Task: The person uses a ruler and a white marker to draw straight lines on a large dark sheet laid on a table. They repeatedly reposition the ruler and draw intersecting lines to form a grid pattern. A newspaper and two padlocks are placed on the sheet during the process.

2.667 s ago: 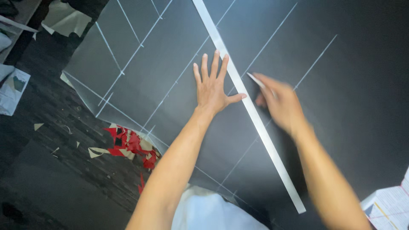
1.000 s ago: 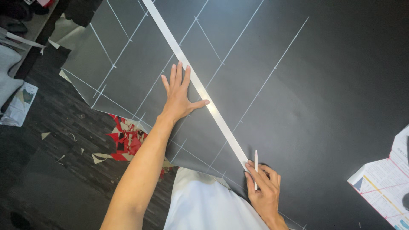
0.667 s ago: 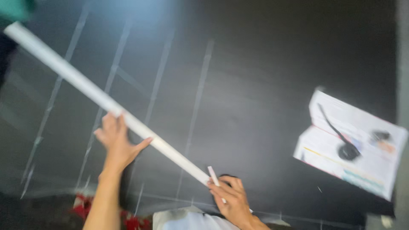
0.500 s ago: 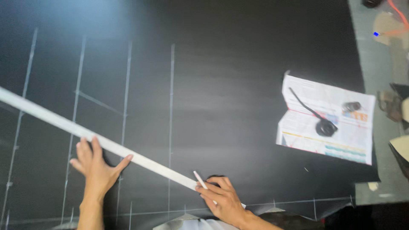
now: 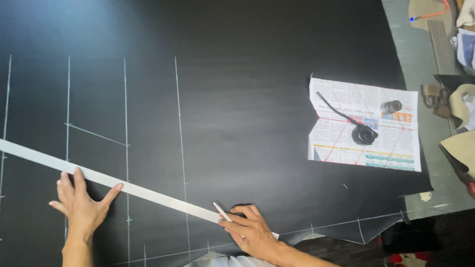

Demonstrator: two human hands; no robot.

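Note:
A long flat metal ruler (image 5: pixel 148 194) lies slantwise across a big black sheet (image 5: pixel 237 74) marked with white chalk lines. My left hand (image 5: pixel 81 205) presses on the ruler with fingers spread, thumb against its lower edge. Near the ruler's right end, my right hand (image 5: pixel 250 232) is closed on a thin white marking pencil (image 5: pixel 222 211), whose tip touches the sheet beside the ruler's edge.
An unfolded newspaper sheet (image 5: pixel 363 123) lies at the right on the black sheet, bearing a small black round object with a cord (image 5: pixel 363 134) and a small metal cylinder (image 5: pixel 391 106). Tan pieces and straps (image 5: pixel 457 104) crowd the grey surface at far right. The sheet's edge runs along the bottom right.
The view has swung right, bringing the newspaper in. The ruler now lies flatter across the sheet. My right hand slid down from mid-ruler to its near end, still with the pencil.

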